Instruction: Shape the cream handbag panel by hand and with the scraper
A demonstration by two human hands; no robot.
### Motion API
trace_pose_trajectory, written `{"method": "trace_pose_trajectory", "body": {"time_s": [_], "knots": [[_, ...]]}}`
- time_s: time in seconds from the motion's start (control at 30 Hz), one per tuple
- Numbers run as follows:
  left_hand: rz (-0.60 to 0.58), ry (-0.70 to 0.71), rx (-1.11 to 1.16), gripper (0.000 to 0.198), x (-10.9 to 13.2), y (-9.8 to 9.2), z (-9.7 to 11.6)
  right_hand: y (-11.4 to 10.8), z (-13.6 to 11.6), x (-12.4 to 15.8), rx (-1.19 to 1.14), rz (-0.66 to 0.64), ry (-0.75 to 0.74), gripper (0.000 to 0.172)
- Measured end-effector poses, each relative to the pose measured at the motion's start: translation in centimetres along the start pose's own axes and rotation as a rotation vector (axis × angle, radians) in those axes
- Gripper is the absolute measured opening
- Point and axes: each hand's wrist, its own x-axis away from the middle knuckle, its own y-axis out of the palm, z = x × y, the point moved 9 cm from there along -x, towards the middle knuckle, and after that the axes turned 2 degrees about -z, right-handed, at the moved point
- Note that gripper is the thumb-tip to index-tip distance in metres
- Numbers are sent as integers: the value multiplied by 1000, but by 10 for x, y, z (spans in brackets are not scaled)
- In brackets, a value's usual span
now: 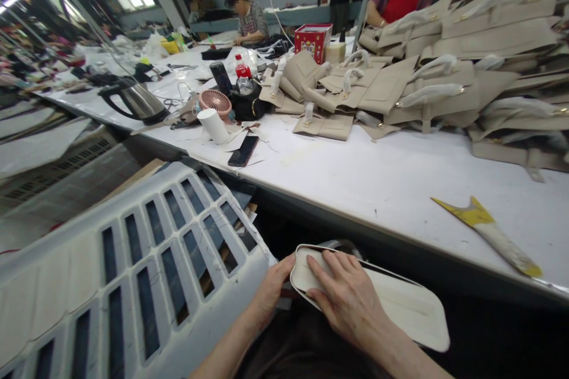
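Note:
A cream leather bag panel (400,308) with rounded corners lies across my lap, below the table edge. My left hand (271,290) grips its left end from beneath, fingers curled around the edge. On top of the panel's left part my right hand (347,302) lies flat, fingers stretched toward the rounded corner. A dark rim runs along the panel's far edge.
A white slatted plastic crate (133,272) stands at my left. The white worktable (377,177) carries a yellow-tipped scraper tool (489,231), a black phone (243,151), a white cup (213,125), a pink fan (215,100), a kettle (136,100) and piles of beige bag parts (422,83). Two people work at the far side.

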Motion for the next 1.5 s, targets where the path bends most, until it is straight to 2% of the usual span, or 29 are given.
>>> {"method": "trace_pose_trajectory", "body": {"time_s": [0.2,0.4,0.67,0.8,0.9,1.07,1.2,1.27,1.3,1.4,1.47,1.5], "knots": [[-84,6,-69,45,0,2,7,1,0,0,2,7,-10,45],[-73,-36,-132,47,0,-2,8,2,2,1,-13,13,-21,45],[-75,-74,-229,39,-3,-2,17,0,6,1,-47,61,5,45],[-76,-32,-272,43,-8,-1,16,-1,7,3,-64,103,26,45],[-71,60,-336,44,-10,-1,19,-1,10,3,-87,118,51,43],[-46,166,-390,42,-14,0,25,1,10,0,-135,95,47,41],[-28,183,-332,49,-16,-1,22,-9,15,-1,-350,90,147,53],[-13,169,-310,54,-16,-3,19,-26,31,7,-607,162,235,60],[-7,156,-301,56,-17,-4,19,-36,45,16,-731,235,290,57],[-2,124,-275,63,-18,-4,20,-69,109,69,-882,604,514,38],[3,124,-278,67,-19,-3,25,-69,157,122,-911,854,725,34],[3,125,-282,67,-20,-2,27,-52,177,147,-1018,907,867,37]]}}
